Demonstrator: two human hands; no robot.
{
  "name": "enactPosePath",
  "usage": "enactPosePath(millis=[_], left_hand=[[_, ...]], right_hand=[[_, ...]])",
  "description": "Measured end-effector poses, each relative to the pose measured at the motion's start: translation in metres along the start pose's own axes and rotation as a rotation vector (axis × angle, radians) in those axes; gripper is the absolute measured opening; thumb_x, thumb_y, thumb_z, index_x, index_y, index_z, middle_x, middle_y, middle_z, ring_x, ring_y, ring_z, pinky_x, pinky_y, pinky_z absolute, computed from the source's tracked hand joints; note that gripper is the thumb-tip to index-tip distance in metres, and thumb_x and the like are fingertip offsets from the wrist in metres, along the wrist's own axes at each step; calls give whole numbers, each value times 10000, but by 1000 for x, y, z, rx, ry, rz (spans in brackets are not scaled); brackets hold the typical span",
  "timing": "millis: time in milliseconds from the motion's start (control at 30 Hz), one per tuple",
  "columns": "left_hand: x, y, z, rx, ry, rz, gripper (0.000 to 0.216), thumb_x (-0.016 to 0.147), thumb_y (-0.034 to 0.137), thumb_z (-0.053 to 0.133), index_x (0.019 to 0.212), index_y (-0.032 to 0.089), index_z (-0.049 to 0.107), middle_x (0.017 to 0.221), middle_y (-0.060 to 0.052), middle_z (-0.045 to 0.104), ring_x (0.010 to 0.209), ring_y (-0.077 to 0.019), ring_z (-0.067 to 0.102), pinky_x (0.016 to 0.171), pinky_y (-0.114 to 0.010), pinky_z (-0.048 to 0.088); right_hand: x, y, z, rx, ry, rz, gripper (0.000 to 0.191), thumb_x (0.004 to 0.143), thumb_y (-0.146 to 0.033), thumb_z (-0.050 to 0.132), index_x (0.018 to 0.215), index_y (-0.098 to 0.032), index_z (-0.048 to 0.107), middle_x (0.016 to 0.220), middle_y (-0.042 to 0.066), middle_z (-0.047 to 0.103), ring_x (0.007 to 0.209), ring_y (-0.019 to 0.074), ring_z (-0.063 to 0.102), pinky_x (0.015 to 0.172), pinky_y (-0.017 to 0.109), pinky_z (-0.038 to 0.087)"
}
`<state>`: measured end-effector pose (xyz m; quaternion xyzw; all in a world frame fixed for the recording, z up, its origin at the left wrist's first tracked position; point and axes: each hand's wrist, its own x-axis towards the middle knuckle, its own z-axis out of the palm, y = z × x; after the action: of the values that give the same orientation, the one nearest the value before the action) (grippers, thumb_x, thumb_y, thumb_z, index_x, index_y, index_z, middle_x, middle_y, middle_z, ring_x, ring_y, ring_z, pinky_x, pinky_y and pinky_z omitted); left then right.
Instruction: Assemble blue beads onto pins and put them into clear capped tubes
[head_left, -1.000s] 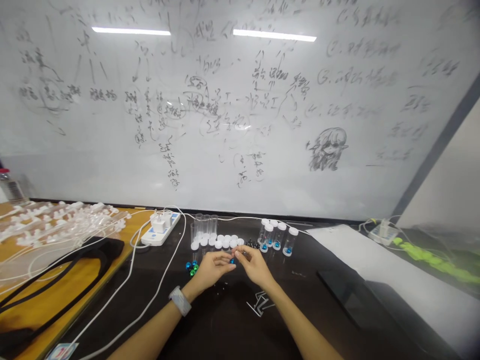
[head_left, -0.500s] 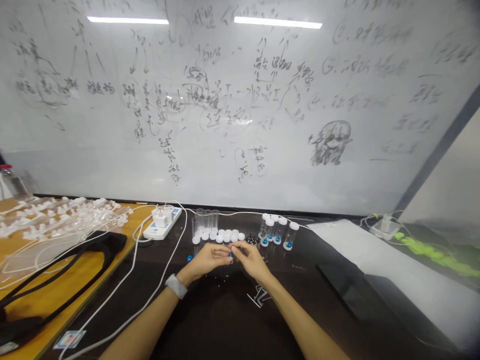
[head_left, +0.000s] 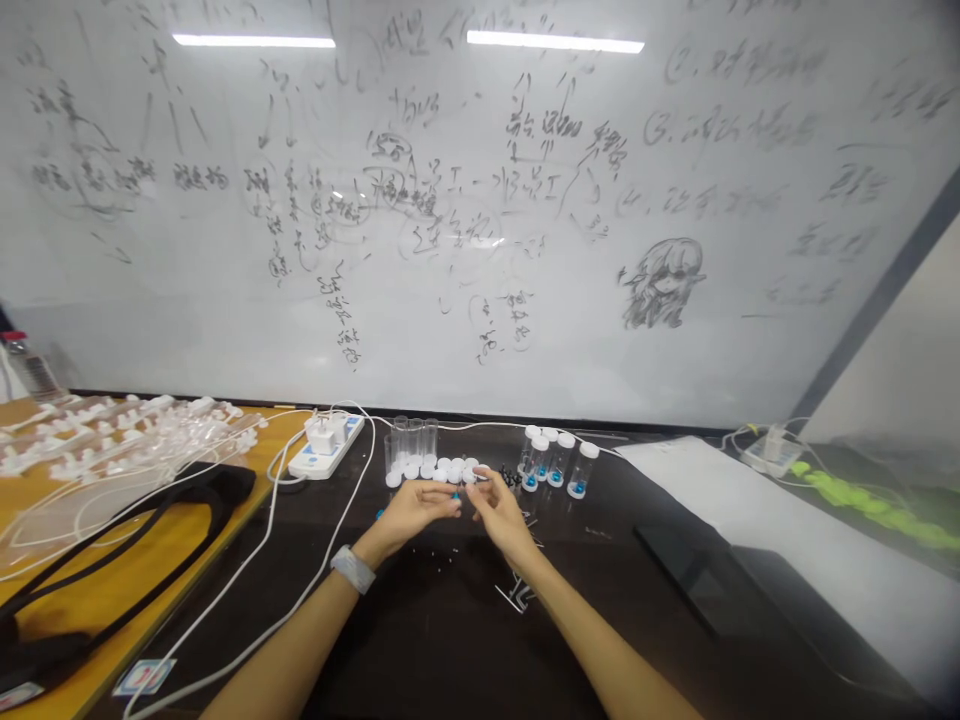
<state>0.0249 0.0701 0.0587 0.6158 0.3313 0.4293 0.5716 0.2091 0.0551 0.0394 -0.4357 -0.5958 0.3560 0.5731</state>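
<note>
Peeking out of the left hand (head_left: 411, 518) is a tiny blue bead (head_left: 455, 494).

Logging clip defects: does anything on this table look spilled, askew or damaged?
Nothing damaged. Tiny dark bits lie scattered loose on the table just below the left hand and right hand. The capped vials stand upright; a white cable trails across by the left arm.
</note>
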Motion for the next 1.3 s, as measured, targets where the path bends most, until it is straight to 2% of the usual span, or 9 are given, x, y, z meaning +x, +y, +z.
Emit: enactPosePath(millis=[67, 100, 167, 233, 333, 567, 867, 1133, 1300], left_hand=[[3, 1, -4, -25, 92, 13, 462, 675, 367, 847, 1046, 118, 728, 892, -129, 788, 871, -272, 745, 900, -408, 548], [4, 1, -6, -25, 129, 21, 469, 670, 365, 850, 1051, 123, 724, 897, -125, 788, 879, -271, 744, 897, -402, 550], [5, 2, -8, -8, 189, 36, 479, 658, 365, 857, 1052, 127, 722, 901, -122, 787, 888, -276, 742, 886, -399, 555], [7, 2, -9, 20, 236, 53, 473, 647, 368, 861, 1031, 125, 728, 893, -122, 784, 873, -279, 743, 877, -403, 559], [8, 0, -9, 59, 278, 81, 453, 630, 361, 868, 992, 120, 740, 878, -124, 779, 844, -276, 743, 878, -410, 559], [10, -3, -5, 64, 296, 82, 472, 606, 353, 876, 986, 104, 747, 874, -140, 774, 843, -282, 738, 883, -431, 558], [6, -1, 2, 43, 316, 62, 453, 592, 293, 886, 989, 121, 753, 938, -138, 767, 937, -269, 716, 905, -387, 548], [8, -11, 2, 12, 261, 86, 415, 611, 302, 878, 961, 128, 738, 787, -68, 750, 764, -202, 716, 770, -310, 562], [4, -13, 11, 31, 200, 101, 416, 627, 315, 872, 971, 123, 739, 814, -88, 761, 777, -215, 723, 779, -320, 563]], right_hand=[[-6, -1, 4, -194, 62, -154, 287, 893, -419, 597, 1068, -193, 629, 833, 35, 596, 711, 170, 556, 635, 284, 481], [-10, -2, 7, -296, 27, -251, 208, 905, -370, 590, 996, -191, 645, 849, 41, 597, 749, 177, 556, 688, 298, 484], [-20, -5, 14, -459, -191, -441, 125, 929, -269, 565, 933, -203, 670, 898, 49, 611, 874, 198, 557, 816, 331, 470], [-29, -6, 23, -595, -398, -548, 143, 940, -226, 559, 1006, -220, 687, 918, 50, 617, 917, 206, 541, 843, 333, 458], [-35, -4, 35, -770, -516, -606, 179, 952, -226, 555, 1067, -229, 693, 911, 52, 616, 895, 213, 528, 824, 336, 459], [-29, 5, 44, -841, -544, -609, 131, 932, -205, 594, 983, -219, 714, 896, 47, 643, 877, 213, 550, 835, 335, 468], [-31, 6, 44, -745, -416, -525, 101, 885, -131, 601, 879, -199, 675, 879, 49, 665, 862, 227, 571, 781, 326, 475], [-14, -7, 18, -347, 132, -301, 231, 951, -325, 533, 878, -186, 702, 817, 48, 675, 732, 193, 569, 673, 288, 430], [-10, 0, 17, -213, 192, -200, 277, 915, -396, 575, 887, -171, 734, 822, 56, 707, 695, 188, 586, 644, 278, 430]])
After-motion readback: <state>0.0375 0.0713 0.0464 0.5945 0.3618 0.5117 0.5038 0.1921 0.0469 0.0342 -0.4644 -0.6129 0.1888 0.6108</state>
